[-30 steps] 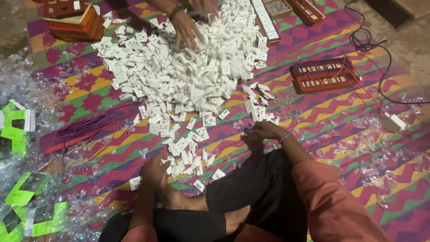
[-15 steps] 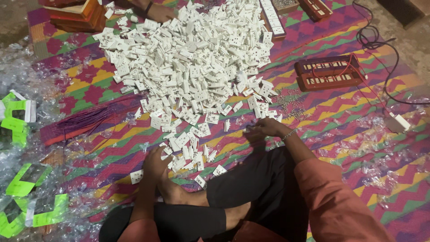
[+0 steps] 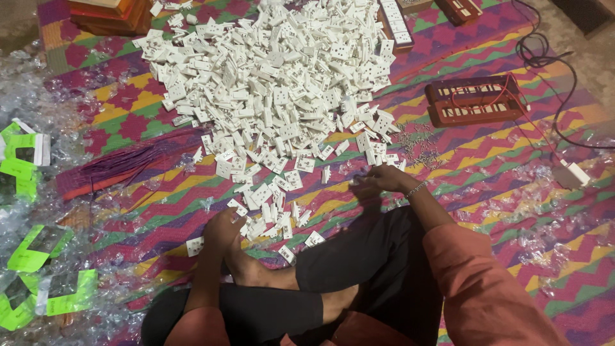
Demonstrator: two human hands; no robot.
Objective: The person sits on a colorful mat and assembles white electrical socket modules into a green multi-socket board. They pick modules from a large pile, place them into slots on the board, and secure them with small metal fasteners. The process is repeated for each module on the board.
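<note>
Sitting cross-legged on a bright zigzag mat, person works at the near edge of a big heap of white socket plates. Plates look small, light, stiff plastic, smooth faces, probably a bit slippery; best pinched by the thin edges, one at a time. They likely slide off each other easily if the heap is nudged.

Right hand is low on the mat just beside the heap's right fringe, fingers curled inward, looks pinched on something small, but cannot tell what or whether it truly holds anything. Left hand rests near the bent knee, fingers curled down, touching the loose plates spilled at the near fringe; grip state not clear either.

Small pile of metal screws lies just past the right hand. Red-brown board with wiring sits further right. Green cards and clear plastic wrappers on the left.
</note>
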